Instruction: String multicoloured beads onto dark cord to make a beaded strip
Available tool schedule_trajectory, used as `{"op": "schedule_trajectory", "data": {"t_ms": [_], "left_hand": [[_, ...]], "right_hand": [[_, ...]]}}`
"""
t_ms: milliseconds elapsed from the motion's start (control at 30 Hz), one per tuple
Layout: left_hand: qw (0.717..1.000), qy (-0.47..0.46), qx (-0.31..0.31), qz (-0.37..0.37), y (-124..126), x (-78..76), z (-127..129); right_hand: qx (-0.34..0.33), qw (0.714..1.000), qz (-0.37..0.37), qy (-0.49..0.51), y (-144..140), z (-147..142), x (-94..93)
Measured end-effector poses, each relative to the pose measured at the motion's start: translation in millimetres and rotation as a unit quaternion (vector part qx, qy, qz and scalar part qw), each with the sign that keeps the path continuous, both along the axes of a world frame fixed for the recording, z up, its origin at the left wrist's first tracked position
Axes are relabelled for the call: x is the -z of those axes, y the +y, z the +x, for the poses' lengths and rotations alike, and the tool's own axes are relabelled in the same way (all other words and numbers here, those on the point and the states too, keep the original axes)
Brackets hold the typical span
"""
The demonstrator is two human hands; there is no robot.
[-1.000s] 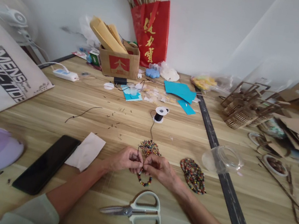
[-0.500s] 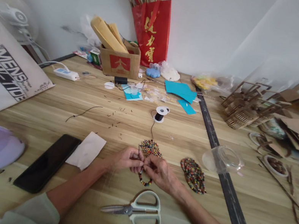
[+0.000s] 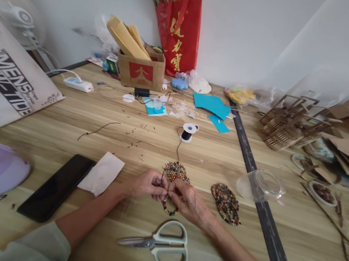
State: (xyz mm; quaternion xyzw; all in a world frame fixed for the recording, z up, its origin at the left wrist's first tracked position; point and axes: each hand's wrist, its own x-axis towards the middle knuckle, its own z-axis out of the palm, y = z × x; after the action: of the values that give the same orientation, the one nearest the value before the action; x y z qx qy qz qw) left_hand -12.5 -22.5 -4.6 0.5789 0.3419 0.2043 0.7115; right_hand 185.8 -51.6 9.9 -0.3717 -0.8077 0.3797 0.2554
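My left hand (image 3: 151, 185) and my right hand (image 3: 187, 199) meet at the fingertips, both closed in a pinch on the string of a colourful beaded loop. The beaded loop (image 3: 169, 212) hangs below the fingers. A short dark cord end (image 3: 162, 177) stands up by my left fingers. Just beyond the hands lies a pile of strung beads (image 3: 176, 171); a black cord runs from it to a white spool (image 3: 187, 133). Another coil of bead strands (image 3: 225, 204) rests right of my right hand. Scissors with pale green handles (image 3: 170, 247) lie in front of the hands.
A black phone (image 3: 56, 186) and white paper (image 3: 102, 174) lie to the left. At right are a clear plastic container (image 3: 261, 185) and small woven baskets (image 3: 282, 129). A cardboard box (image 3: 140, 72), blue sheets (image 3: 211, 105) and a red bag (image 3: 180, 37) stand or lie at the back.
The view has shifted very slightly. Both hands keep their pinch on the beaded loop, with hardly any visible movement.
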Motion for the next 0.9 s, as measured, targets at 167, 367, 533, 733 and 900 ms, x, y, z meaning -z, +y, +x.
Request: {"op": "schedule_trajectory", "data": {"t_ms": [167,367,533,733,900], "left_hand": [[1.0,-0.007,0.016,-0.008,1.1,-3.8,-1.9],[0.999,-0.021,0.025,-0.011,1.3,-3.0,-3.8],[1.0,-0.017,0.022,-0.009,1.2,-2.1,-4.0],[0.999,-0.021,0.028,-0.006,1.1,-1.8,-3.4],[0.999,-0.022,0.028,-0.005,0.8,0.0,-2.8]], "right_hand": [[0.005,0.999,-0.053,-0.006,0.5,0.1,-0.1],[-0.002,0.972,-0.22,0.083,5.4,1.3,0.2],[-0.008,0.948,-0.284,0.142,10.1,2.9,2.0],[-0.011,0.94,-0.306,0.149,11.5,4.2,5.9],[-0.001,0.935,-0.32,0.151,12.1,4.5,8.9]]}}
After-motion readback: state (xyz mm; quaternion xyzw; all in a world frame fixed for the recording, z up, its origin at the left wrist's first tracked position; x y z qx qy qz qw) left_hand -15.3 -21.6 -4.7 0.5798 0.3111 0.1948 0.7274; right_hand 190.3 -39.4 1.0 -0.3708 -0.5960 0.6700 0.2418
